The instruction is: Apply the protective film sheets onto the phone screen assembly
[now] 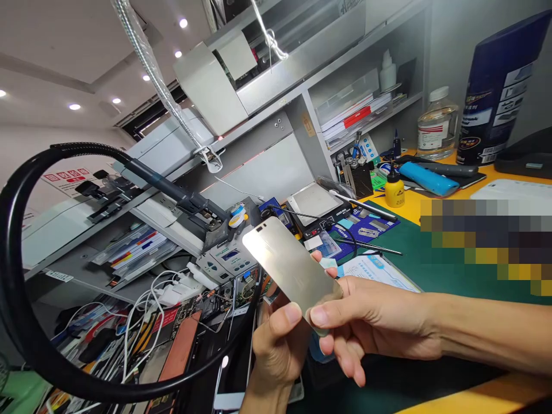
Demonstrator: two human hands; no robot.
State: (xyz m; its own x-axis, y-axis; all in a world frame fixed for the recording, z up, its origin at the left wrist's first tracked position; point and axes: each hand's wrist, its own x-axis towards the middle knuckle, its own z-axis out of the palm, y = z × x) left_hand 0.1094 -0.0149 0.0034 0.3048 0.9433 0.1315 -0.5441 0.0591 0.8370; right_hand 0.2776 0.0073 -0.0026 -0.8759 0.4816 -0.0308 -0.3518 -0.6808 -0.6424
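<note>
A flat, silver, phone-shaped panel (291, 264) is held up and tilted, with rounded corners and small dark slots near its upper end. My left hand (278, 342) grips it from the left and below, thumb at the edge. Fingertips that look like the same hand's show past the panel's right edge. My right hand (366, 313) pinches the lower end, its thumb flat on the shiny face and its other fingers curled beneath. The panel's far side is hidden.
A black hose (12, 230) loops across the left, by a grey control unit (228, 256). Cables and tools crowd the lower left. On the green mat (452, 270) lie a paper sheet (375, 270) and tweezers. A yellow bottle (394, 190) and blue tool (429, 178) are behind.
</note>
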